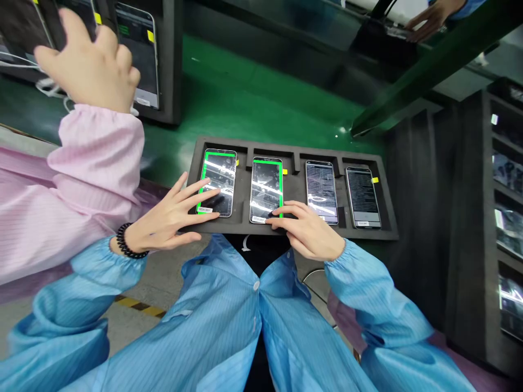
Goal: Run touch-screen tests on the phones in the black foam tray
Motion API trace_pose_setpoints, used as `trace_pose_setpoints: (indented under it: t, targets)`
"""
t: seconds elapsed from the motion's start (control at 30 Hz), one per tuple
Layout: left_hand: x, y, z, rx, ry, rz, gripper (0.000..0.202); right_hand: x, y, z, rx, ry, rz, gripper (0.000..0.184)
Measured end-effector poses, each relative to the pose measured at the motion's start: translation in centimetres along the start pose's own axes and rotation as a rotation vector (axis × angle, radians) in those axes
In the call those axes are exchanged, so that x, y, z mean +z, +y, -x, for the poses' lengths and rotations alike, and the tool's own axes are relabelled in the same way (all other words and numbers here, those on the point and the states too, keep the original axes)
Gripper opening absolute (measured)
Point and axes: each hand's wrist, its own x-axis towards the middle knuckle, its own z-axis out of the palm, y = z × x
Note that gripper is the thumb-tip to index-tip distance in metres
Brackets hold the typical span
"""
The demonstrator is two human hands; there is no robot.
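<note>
A dark foam tray (294, 234) lies on the green belt and holds several phones side by side. My left hand (171, 215) lies flat with fingers spread, its fingertips on the lower part of the leftmost phone (218, 179), whose screen has a green border. My right hand (308, 228) rests open, fingers stretched onto the bottom edge of the second phone (266, 188), also green-bordered. Two more phones (322, 190) (363, 196) with text screens lie to the right. A black bead bracelet (125, 242) is on my left wrist.
A co-worker's hand in a pink sleeve (87, 65) reaches to another tray of phones (141, 60) at upper left. Another person's hand (429, 19) shows at top right. A dark rack of phones (504, 218) stands on the right. The green conveyor belt (245, 92) runs behind.
</note>
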Motion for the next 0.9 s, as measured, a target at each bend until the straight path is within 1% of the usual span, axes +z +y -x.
trace_pose_setpoints:
  t: [0.17, 0.37, 0.6, 0.77, 0.9]
  targets:
    - [0.2, 0.2, -0.7, 0.024, 0.011, 0.015, 0.056, 0.6, 0.1, -0.6, -0.020, -0.047, -0.039, 0.046]
    - [0.7, 0.6, -1.7, 0.054, -0.002, 0.008, 0.055, 1.1, 0.0, -1.8, -0.064, -0.067, -0.053, 0.048]
    - [0.9, 0.5, -2.1, 0.029, -0.012, 0.052, 0.056, 1.2, -0.2, -2.7, -0.102, -0.079, -0.049, 0.041]
    - [1.0, 0.4, -2.3, -0.007, -0.053, 0.072, 0.057, 1.3, -0.2, -2.8, -0.098, -0.073, -0.057, 0.040]
    - [1.0, 0.2, -2.3, -0.002, -0.047, 0.058, 0.056, 1.1, 0.1, -2.8, -0.087, -0.075, -0.063, 0.042]
